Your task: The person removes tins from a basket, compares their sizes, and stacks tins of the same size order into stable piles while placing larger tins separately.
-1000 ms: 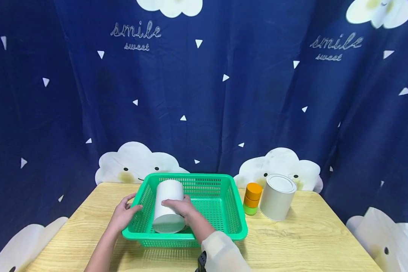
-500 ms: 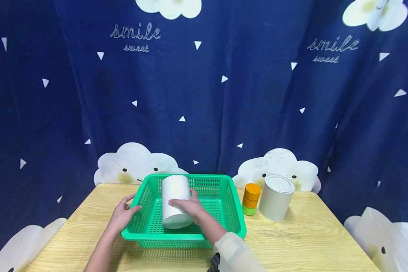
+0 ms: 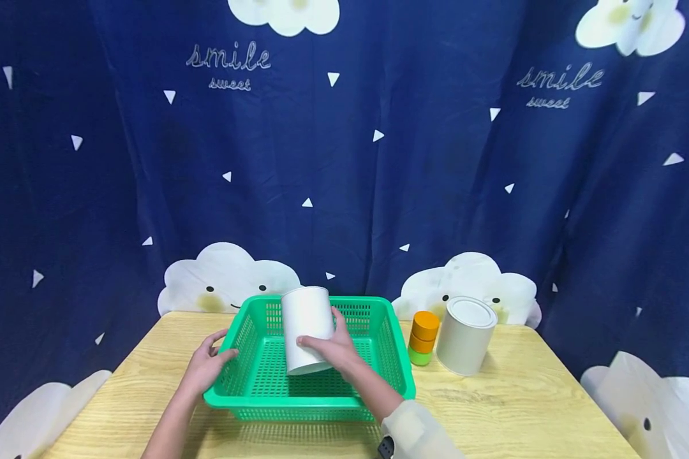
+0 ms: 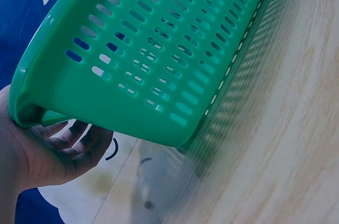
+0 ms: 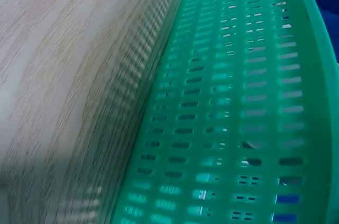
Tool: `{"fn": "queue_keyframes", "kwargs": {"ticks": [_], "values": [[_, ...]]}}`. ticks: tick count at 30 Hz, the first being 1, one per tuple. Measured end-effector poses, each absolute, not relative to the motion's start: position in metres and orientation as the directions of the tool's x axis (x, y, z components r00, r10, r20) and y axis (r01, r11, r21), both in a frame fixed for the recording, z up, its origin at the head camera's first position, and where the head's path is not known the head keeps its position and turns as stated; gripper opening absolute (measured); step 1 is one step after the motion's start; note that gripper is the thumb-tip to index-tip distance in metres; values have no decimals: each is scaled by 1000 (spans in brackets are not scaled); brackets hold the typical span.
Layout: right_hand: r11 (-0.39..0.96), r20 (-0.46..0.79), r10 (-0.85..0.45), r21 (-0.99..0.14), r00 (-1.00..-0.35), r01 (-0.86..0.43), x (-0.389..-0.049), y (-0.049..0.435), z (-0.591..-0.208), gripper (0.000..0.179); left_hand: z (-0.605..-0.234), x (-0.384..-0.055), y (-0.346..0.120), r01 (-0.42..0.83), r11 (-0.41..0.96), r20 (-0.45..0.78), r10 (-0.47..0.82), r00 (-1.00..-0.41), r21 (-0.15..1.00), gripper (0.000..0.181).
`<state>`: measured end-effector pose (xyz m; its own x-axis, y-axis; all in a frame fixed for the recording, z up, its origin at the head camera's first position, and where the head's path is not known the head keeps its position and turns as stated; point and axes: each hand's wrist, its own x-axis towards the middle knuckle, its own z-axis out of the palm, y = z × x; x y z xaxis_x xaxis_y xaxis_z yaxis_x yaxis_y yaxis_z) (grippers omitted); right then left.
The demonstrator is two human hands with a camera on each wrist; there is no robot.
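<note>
In the head view, a white can is tilted above the floor of a green plastic basket. My right hand grips the can from its right side, thumb across the front; most of the fingers are hidden behind it. At the basket's left end, my left hand holds the rim. The left wrist view shows that hand with fingers curled under the rim of the basket. Only the basket's slotted side and the table appear in the right wrist view, without the hand.
Right of the basket on the wooden table stand a stack of orange and green round pieces and a second white can, upright with its lid on. A dark blue curtain hangs behind the table.
My right hand has lifted the can up from the basket floor and shifted it to the right, turning it more upright. The left hand keeps its place on the rim.
</note>
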<state>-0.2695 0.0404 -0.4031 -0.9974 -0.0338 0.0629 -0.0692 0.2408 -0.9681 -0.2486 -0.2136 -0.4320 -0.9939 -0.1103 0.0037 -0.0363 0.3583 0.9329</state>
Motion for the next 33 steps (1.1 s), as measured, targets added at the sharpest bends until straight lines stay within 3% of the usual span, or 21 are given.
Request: {"fn": "queue_keyframes", "kwargs": {"ticks": [12, 33], "values": [[198, 198, -33, -960, -980, -200, -268, 56, -403, 102, -430, -248, -213, -17, 361, 22, -104, -994, 932, 61], [177, 268, -14, -948, -963, -266, -254, 86, -388, 98, -435, -250, -214, -28, 364, 10, -103, -995, 931, 61]]}}
